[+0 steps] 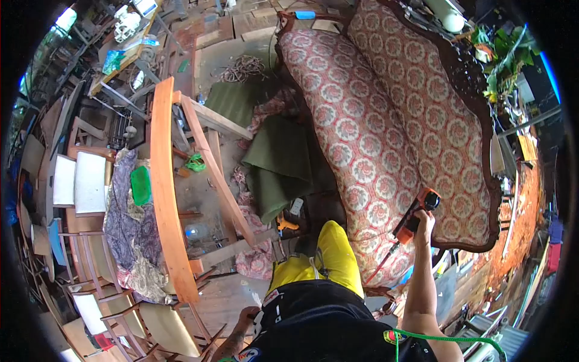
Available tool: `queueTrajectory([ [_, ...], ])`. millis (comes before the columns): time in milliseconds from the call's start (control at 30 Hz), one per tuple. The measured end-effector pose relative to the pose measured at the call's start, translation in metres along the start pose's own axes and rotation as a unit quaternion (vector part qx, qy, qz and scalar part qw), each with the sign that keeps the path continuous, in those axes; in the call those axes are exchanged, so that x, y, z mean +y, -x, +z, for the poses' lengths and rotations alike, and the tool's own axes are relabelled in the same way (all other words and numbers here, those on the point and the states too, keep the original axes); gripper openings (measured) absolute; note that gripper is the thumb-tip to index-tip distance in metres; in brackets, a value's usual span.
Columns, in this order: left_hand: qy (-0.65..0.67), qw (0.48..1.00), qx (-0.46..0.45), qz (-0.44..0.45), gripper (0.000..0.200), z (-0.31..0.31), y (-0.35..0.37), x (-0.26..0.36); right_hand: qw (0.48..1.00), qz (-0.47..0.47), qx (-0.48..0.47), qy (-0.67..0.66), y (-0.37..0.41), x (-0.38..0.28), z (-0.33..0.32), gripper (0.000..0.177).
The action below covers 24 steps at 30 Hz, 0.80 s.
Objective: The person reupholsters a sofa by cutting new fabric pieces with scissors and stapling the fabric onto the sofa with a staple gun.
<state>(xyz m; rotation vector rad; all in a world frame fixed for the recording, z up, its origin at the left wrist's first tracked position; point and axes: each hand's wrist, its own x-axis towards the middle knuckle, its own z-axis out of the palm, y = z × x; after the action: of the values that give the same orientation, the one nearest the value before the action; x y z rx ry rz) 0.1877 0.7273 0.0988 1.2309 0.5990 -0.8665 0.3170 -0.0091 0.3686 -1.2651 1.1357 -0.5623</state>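
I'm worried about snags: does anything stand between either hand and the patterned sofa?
Between the right hand and the sofa I see only the orange and black power tool it holds. From the left hand, the person's own legs, in yellow trousers, are in the way.

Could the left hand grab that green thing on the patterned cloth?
Probably not from here: the left hand is well short of the green thing, and a long board lies in between.

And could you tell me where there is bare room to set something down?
The sofa seat has bare room between its backrest and front edge, beyond the power tool. The long wooden board looks bare beside the patterned cloth. Floor around the green cloth is crowded.
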Motion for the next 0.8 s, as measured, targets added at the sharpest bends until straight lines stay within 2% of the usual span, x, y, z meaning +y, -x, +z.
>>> queueTrajectory([
  [33, -0.114, 0.993, -0.026, -0.001, 0.017, 0.019, 0.026, 0.034, 1.000, -0.013, -0.005, -0.016, -0.007, 0.008, 0.001, 0.014],
  [67, -0.228, 0.972, -0.053, -0.005, 0.014, 0.060, 0.044, 0.101, 0.999, -0.006, -0.035, -0.014, -0.013, 0.014, 0.003, 0.015],
  [100, -0.224, 0.973, -0.054, -0.002, 0.014, 0.056, 0.029, 0.103, 0.998, -0.001, -0.066, -0.011, -0.022, 0.013, 0.005, 0.017],
  [133, -0.378, 0.922, -0.077, 0.036, 0.013, 0.041, 0.008, 0.102, 0.998, 0.001, -0.065, 0.002, -0.020, 0.005, 0.017, 0.018],
  [167, -0.524, 0.843, -0.098, 0.070, 0.013, 0.032, -0.006, 0.102, 0.998, 0.009, -0.059, 0.025, -0.016, -0.010, 0.035, 0.018],
  [200, -0.719, 0.643, -0.108, 0.241, 0.010, 0.046, -0.013, 0.130, 0.997, -0.003, -0.078, 0.019, -0.038, 0.004, 0.036, 0.018],
  [233, -0.718, 0.642, -0.111, 0.243, 0.010, 0.055, -0.030, 0.139, 0.995, -0.014, -0.094, 0.013, -0.061, 0.019, 0.039, 0.018],
  [267, -0.588, 0.775, -0.038, 0.228, 0.010, 0.048, -0.051, 0.131, 0.995, -0.034, -0.092, 0.034, -0.077, 0.020, 0.050, 0.018],
  [300, -0.436, 0.876, 0.042, 0.203, 0.012, 0.065, -0.054, 0.154, 0.990, -0.075, -0.094, 0.072, -0.100, 0.028, 0.056, 0.016],
  [333, -0.435, 0.877, 0.047, 0.198, 0.012, 0.082, -0.058, 0.178, 0.989, -0.081, -0.089, 0.086, -0.122, 0.036, 0.066, 0.017],
  [367, -0.526, 0.804, 0.167, 0.223, 0.018, 0.131, -0.058, 0.249, 0.987, -0.089, -0.089, 0.101, -0.150, 0.044, 0.077, 0.018],
  [433, -0.550, 0.784, 0.229, 0.175, 0.024, 0.164, -0.077, 0.328, 0.983, -0.085, -0.088, 0.140, -0.195, 0.043, 0.108, 0.021],
  [467, -0.531, 0.783, 0.255, 0.199, 0.023, 0.175, -0.092, 0.361, 0.978, -0.076, -0.060, 0.183, -0.216, 0.038, 0.130, 0.026],
  [500, -0.515, 0.780, 0.278, 0.222, 0.022, 0.183, -0.105, 0.391, 0.982, -0.082, -0.061, 0.158, -0.247, 0.050, 0.144, 0.027],
  [533, -0.529, 0.762, 0.307, 0.213, 0.024, 0.193, -0.122, 0.420, 0.978, -0.100, -0.041, 0.176, -0.287, 0.067, 0.156, 0.027],
  [567, -0.545, 0.743, 0.333, 0.202, 0.026, 0.197, -0.137, 0.439, 0.973, -0.115, -0.021, 0.197, -0.322, 0.085, 0.165, 0.027],
  [600, -0.548, 0.745, 0.331, 0.188, 0.026, 0.192, -0.156, 0.449, 0.967, -0.104, 0.010, 0.230, -0.353, 0.096, 0.177, 0.028],
  [667, -0.510, 0.786, 0.319, 0.143, 0.035, 0.175, -0.193, 0.467, 0.934, -0.089, 0.062, 0.342, -0.406, 0.106, 0.212, 0.035],
  [700, -0.512, 0.786, 0.320, 0.135, 0.035, 0.174, -0.207, 0.467, 0.925, -0.019, 0.043, 0.378, -0.396, 0.075, 0.248, 0.042],
  [767, -0.593, 0.647, 0.444, 0.180, 0.045, 0.172, -0.236, 0.465, 0.873, -0.084, 0.083, 0.472, -0.443, 0.098, 0.269, 0.049],
  [800, -0.593, 0.650, 0.443, 0.172, 0.045, 0.175, -0.249, 0.462, 0.870, -0.083, 0.080, 0.480, -0.464, 0.109, 0.276, 0.049],
])
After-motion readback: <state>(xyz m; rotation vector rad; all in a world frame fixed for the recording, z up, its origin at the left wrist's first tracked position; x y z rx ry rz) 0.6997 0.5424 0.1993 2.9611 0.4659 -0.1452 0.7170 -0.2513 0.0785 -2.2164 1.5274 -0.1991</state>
